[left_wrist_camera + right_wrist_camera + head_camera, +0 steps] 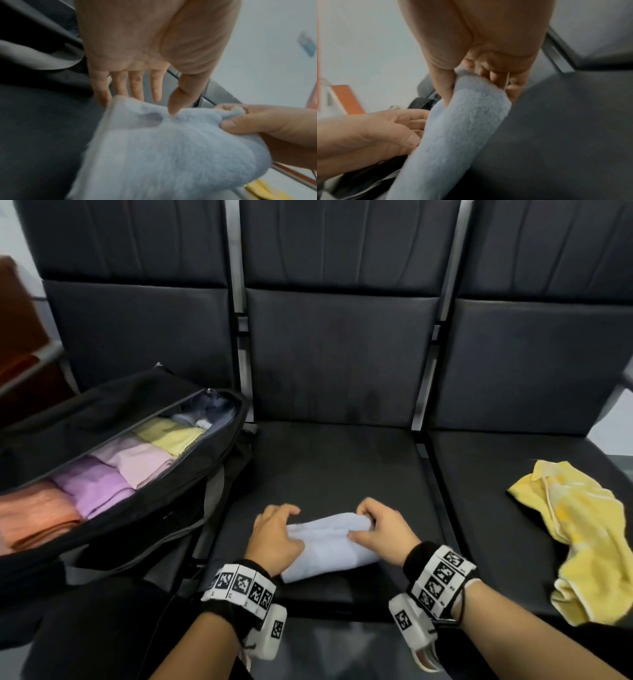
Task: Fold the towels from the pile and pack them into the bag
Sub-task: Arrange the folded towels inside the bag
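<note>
A pale blue towel (329, 546) lies folded small on the middle black seat, near its front edge. My right hand (378, 525) pinches the towel's right end between thumb and curled fingers (494, 77), the cloth bunched there (229, 112). My left hand (274, 529) rests over the towel's left side with straight fingers (135, 86) and the thumb tip pressing into the cloth (173, 112). An open black bag (219, 453) stands on the left seat, filled with folded orange, purple, pink and yellow towels. A crumpled yellow towel (589, 539) lies on the right seat.
Three joined black seats (342, 364) with upright backs fill the view, metal frames between them. The bag's strap (191, 529) hangs over the left seat's front. Brown-orange furniture (20, 344) stands at the far left. My dark-clothed knee (96, 628) is at the bottom left.
</note>
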### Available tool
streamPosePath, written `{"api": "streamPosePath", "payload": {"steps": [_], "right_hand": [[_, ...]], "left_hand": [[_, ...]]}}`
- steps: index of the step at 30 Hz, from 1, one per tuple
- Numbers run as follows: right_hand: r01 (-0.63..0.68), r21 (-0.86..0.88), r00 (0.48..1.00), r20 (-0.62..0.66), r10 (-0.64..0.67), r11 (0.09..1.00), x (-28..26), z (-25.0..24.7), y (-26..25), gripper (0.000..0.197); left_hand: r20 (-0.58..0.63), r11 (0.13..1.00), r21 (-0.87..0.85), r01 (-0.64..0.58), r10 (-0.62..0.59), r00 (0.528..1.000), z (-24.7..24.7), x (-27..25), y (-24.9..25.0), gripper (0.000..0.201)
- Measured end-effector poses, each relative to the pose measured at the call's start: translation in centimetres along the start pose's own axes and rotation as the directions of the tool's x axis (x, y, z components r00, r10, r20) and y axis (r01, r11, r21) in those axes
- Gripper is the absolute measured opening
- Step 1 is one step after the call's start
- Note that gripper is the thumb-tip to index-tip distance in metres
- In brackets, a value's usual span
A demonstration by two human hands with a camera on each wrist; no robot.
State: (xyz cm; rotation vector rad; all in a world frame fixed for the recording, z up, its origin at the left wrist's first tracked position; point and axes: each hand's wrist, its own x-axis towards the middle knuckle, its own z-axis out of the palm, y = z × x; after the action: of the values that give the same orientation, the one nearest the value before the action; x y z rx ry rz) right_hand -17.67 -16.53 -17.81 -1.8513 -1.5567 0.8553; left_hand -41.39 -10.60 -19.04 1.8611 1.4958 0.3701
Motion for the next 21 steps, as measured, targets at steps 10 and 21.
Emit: {"api": "streamPosePath", "payload": {"steps": [10, 21], "right_hand": [[0.494, -0.242, 0.868, 0.198, -0.456, 0.835, -0.5, -2.9, -10.7, 0.032], [0.114, 0.526, 0.945, 0.206, -0.256, 0.843, 3.6, 2.5, -13.6, 0.049]], "left_hand": [[0.107, 0.914, -0.341, -0.221, 0.271, 0.957, -2.6, -2.4, 4.5, 0.028], [-0.071, 0.647, -0.746, -0.157, 0.158, 0.985, -11.6, -1.8, 2.7, 0.036]]}}
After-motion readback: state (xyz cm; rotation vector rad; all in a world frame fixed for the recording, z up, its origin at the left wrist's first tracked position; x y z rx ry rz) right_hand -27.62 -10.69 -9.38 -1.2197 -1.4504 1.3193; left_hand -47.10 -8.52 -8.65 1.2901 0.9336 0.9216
